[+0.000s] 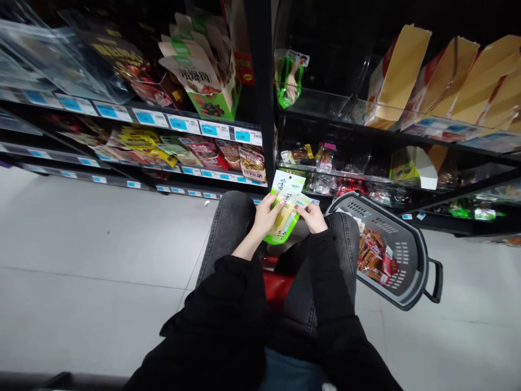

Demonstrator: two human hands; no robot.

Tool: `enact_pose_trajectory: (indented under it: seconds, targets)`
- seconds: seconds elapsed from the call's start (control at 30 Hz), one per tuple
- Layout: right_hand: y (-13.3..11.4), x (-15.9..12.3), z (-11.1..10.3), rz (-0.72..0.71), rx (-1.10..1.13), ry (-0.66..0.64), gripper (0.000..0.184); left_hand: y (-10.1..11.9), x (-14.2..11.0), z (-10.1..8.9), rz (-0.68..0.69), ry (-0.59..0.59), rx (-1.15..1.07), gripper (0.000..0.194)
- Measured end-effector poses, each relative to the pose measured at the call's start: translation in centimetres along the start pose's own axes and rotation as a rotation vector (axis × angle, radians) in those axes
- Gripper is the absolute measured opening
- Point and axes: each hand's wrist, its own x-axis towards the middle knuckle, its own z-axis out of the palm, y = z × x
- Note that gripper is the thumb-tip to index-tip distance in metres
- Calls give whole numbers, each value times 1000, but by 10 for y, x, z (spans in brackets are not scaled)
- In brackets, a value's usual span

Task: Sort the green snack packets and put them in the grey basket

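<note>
Two overlapping, flat green-and-white plastic packets (pixel 285 218), long axes pointing forward, are pinched by the left hand (pixel 266 215) and right hand (pixel 313 218) between the grey-denim knees (pixel 236 217), a grey perforated plastic basket (pixel 412 277) lying nearer the right.

The front packet (pixel 284 218) is pinched at both sides, its white, black-lettered top beyond the grip, its bright green and yellowish body slanting down-left below it, a small panda printed near the bottom. Partly covered behind it, the rear packet (pixel 280 179) shows a similar white top, farther past the grip.
</note>
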Motion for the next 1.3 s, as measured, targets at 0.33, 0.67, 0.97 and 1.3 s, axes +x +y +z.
enact_pose_trajectory:
  seconds: [0.33,0.67,0.97,1.3]
  targets:
    - [-6,-1,0,-139,-313,67,26,-4,1,2,-44,14,-16,19]
    - [-7,-4,-1,-20,-54,-110,40,-6,1,1,-29,-23,9,22]
    - [-16,-6,7,-186,-298,337,23,0,-5,3,-37,-106,310,25]
    - [-30,-13,22,-144,-53,14,26,-5,-7,8,21,-320,162,36]
